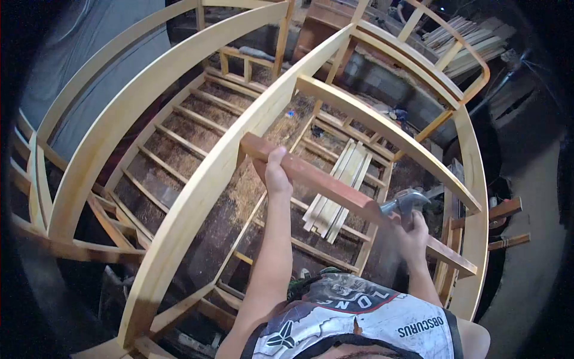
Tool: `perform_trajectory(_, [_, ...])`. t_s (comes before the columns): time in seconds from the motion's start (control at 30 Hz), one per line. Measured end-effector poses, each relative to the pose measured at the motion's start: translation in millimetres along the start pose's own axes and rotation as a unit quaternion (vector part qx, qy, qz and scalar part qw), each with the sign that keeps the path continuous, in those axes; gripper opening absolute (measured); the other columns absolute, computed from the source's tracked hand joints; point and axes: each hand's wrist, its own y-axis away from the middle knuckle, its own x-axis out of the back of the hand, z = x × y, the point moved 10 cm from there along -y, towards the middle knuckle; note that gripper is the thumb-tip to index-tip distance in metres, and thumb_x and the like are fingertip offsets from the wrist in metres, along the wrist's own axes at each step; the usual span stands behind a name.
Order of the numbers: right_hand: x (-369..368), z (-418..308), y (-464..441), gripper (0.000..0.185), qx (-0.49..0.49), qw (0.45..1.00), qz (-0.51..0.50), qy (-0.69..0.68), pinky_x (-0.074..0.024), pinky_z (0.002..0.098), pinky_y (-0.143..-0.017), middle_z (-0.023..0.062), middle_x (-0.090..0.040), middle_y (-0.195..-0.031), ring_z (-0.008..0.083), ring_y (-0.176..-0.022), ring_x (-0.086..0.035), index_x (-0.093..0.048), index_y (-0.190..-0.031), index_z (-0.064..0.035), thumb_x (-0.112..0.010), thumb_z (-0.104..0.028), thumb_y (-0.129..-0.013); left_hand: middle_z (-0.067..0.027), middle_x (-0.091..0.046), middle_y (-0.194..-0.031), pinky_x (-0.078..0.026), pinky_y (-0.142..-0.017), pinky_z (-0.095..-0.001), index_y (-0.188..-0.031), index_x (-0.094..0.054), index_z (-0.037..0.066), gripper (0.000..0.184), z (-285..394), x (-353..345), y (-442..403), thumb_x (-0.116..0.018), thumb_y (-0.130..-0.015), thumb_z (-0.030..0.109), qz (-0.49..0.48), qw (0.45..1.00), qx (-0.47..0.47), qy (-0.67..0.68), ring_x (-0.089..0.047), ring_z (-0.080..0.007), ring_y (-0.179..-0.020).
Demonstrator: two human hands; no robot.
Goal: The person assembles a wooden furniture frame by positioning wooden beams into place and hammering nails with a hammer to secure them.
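Observation:
My left hand (278, 172) is wrapped round a reddish-brown wooden beam (329, 184) near its left end, with the thumb on top. That end of the beam meets a pale, wide plank (224, 146) of the frame. My right hand (411, 235) is closed on a hammer, whose metal head (408, 202) is at the beam, right of its middle. Motion blurs the hammer and part of the beam there. Whether the hammer touches the wood, I cannot tell. The beam's right end lies by a curved pale rail (473, 209).
Pale curved planks (113, 122) rise at the left. Below the beam, loose boards (341, 190) lie across floor slats (200, 113) amid sawdust. A crossbeam (382, 127) spans ahead. More boards (469, 45) are stacked at the back right.

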Motion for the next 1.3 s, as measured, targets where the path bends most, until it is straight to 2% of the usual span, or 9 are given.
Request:
perform_trajectory(0.4, [-9, 7, 9, 0.029, -0.094, 0.989, -0.052, -0.099, -0.0504, 0.0339, -0.079, 0.0122, -0.069, -0.089, 0.0199, -0.085, -0.066, -0.067, -0.106, -0.0002, -0.075, -0.010, -0.080, -0.0058, -0.052, -0.108, -0.049, -0.087, -0.0329, -0.121, -0.044, 0.005, 0.056, 3, 4, 3, -0.076, -0.076, 0.011, -0.052, 0.995, -0.077, -0.038, -0.055, -0.0161, -0.095])
perform_trajectory(0.63, [-21, -46, 23, 0.031, 0.123, 0.987, -0.056, -0.086, -0.0527, 0.0325, -0.083, 0.0089, -0.071, -0.097, 0.0241, -0.089, -0.068, -0.069, -0.104, -0.0009, -0.079, 0.002, -0.074, -0.0084, -0.063, -0.100, -0.049, -0.086, -0.0339, -0.111, -0.059, 0.002, 0.037, 10, 1, 14, -0.075, -0.084, 0.022, -0.094, 0.981, -0.016, -0.168, -0.060, -0.0189, -0.091])
perform_trajectory(0.73, [-73, -60, 31, 0.029, 0.039, 0.922, -0.266, -0.280, -0.0537, 0.0318, -0.084, 0.0100, -0.072, -0.098, 0.0226, -0.091, -0.070, -0.070, -0.101, -0.0003, -0.077, 0.008, -0.074, -0.0100, -0.066, -0.102, -0.050, -0.089, -0.0357, -0.112, -0.063, 0.001, 0.038, 104, -9, 64, -0.076, -0.084, 0.022, -0.114, 0.830, -0.106, -0.536, -0.062, -0.0214, -0.093])
perform_trajectory(0.93, [-249, -35, 71, 0.032, 0.014, 0.863, -0.454, -0.224, -0.0518, 0.0295, -0.070, 0.0026, -0.064, -0.084, 0.0120, -0.077, -0.061, -0.064, -0.103, -0.0015, -0.082, -0.021, -0.084, -0.0135, -0.066, -0.104, -0.049, -0.088, -0.0306, -0.113, -0.060, -0.006, 0.025, 343, -22, 183, -0.067, -0.091, 0.005, 0.018, 0.667, -0.585, -0.461, -0.061, -0.0184, -0.096])
perform_trajectory(1.0, [-312, 4, 87, 0.036, 0.005, 0.870, -0.455, -0.190, -0.0512, 0.0335, -0.069, 0.0067, -0.066, -0.083, 0.0165, -0.075, -0.063, -0.064, -0.104, 0.0004, -0.082, -0.020, -0.081, -0.0161, -0.068, -0.111, -0.049, -0.090, -0.0351, -0.111, -0.064, -0.004, 0.030, 360, 7, 162, -0.070, -0.093, 0.020, 0.118, 0.699, -0.498, -0.500, -0.065, -0.0238, -0.096])
perform_trajectory(1.07, [-351, 29, 91, 0.040, 0.011, 0.880, -0.440, -0.180, -0.0509, 0.0364, -0.068, 0.0100, -0.068, -0.082, 0.0197, -0.074, -0.063, -0.063, -0.105, 0.0016, -0.083, -0.020, -0.078, -0.0196, -0.070, -0.103, -0.051, -0.088, -0.0410, -0.098, -0.068, -0.002, 0.035, 354, 19, 146, -0.066, -0.094, 0.033, 0.181, 0.460, -0.457, -0.740, -0.068, -0.0314, -0.091])
perform_trajectory(1.1, [-358, 34, 87, 0.041, 0.023, 0.886, -0.424, -0.187, -0.0509, 0.0372, -0.067, 0.0112, -0.069, -0.082, 0.0206, -0.074, -0.064, -0.063, -0.106, 0.0018, -0.083, -0.021, -0.077, -0.0196, -0.070, -0.103, -0.051, -0.088, -0.0410, -0.098, -0.068, -0.002, 0.035, 347, 11, 148, -0.066, -0.094, 0.033, 0.169, 0.464, -0.459, -0.738, -0.068, -0.0314, -0.091])
perform_trajectory(1.17, [-372, 56, 105, 0.070, -0.033, 0.824, -0.565, -0.016, -0.0486, 0.0422, -0.097, 0.0221, -0.065, -0.126, 0.0327, -0.114, -0.064, -0.058, -0.131, 0.0009, -0.079, -0.036, -0.076, -0.0225, -0.070, -0.092, -0.051, -0.081, -0.0478, -0.086, -0.068, -0.001, 0.045, 319, 16, 132, -0.062, -0.094, 0.043, 0.220, 0.289, -0.259, -0.895, -0.067, -0.0387, -0.086])
perform_trajectory(1.3, [-350, 71, 101, 0.054, 0.002, 0.851, -0.525, 0.030, -0.0511, 0.0427, -0.093, 0.0206, -0.069, -0.112, 0.0340, -0.107, -0.066, -0.067, -0.119, -0.0033, -0.073, -0.040, -0.079, -0.0218, -0.067, -0.081, -0.048, -0.070, -0.0524, -0.074, -0.065, 0.001, 0.051, 319, 13, 138, -0.061, -0.092, 0.049, 0.209, 0.274, -0.370, -0.863, -0.064, -0.0417, -0.078])
